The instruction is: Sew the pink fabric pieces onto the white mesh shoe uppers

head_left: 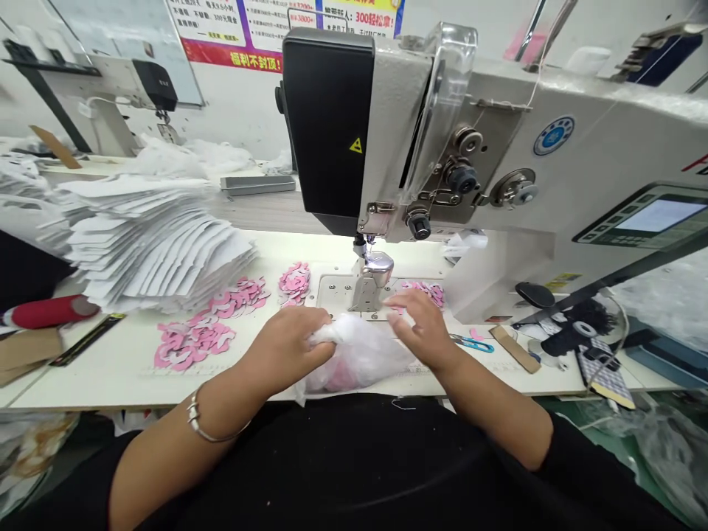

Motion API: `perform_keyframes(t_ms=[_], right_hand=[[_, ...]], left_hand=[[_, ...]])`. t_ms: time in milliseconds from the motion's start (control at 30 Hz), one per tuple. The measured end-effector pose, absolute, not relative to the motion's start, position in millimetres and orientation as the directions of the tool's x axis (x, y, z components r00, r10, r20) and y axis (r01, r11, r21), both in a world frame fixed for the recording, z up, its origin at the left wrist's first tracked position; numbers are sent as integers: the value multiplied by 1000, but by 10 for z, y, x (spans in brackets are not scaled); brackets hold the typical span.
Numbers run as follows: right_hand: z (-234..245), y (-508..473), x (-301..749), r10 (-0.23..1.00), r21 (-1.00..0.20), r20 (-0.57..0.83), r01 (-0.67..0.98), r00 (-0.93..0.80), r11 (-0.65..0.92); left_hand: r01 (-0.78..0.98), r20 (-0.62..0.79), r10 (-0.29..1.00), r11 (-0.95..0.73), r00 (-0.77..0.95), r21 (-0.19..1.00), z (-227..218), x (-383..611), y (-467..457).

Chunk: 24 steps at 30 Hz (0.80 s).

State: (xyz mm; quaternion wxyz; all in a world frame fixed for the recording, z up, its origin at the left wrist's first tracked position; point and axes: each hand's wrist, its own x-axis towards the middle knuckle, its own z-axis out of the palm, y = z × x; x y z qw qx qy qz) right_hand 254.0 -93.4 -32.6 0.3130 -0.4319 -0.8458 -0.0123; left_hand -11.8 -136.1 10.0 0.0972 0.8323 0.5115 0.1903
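At the table's front edge, my left hand (296,343) is closed around the bunched neck of a thin white plastic bag (368,361). Something pink shows through the bag's film, too blurred to name. My right hand (419,328) hovers over the bag's right side with its fingers apart and nothing visible in them. Just behind both hands stands the sewing machine's post (368,287), under the needle. Small pink cut pieces (428,291) lie beyond the right hand, and a pile of similar pink pieces (193,343) lies left of the left hand.
A tall stack of white sheets (160,247) stands at the left, near a red thread cone (52,311). To the right lie blue-handled snips (473,344), a brown strip (515,350) and a black thread spool (569,338). The sewing machine head (337,125) overhangs the middle.
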Motion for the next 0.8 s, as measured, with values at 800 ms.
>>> perform_keyframes(t_ms=[800], right_hand=[[-392, -1226, 2660, 917, -979, 129, 97, -377, 178]], left_hand=[[396, 38, 978, -119, 206, 910, -81, -239, -1435]])
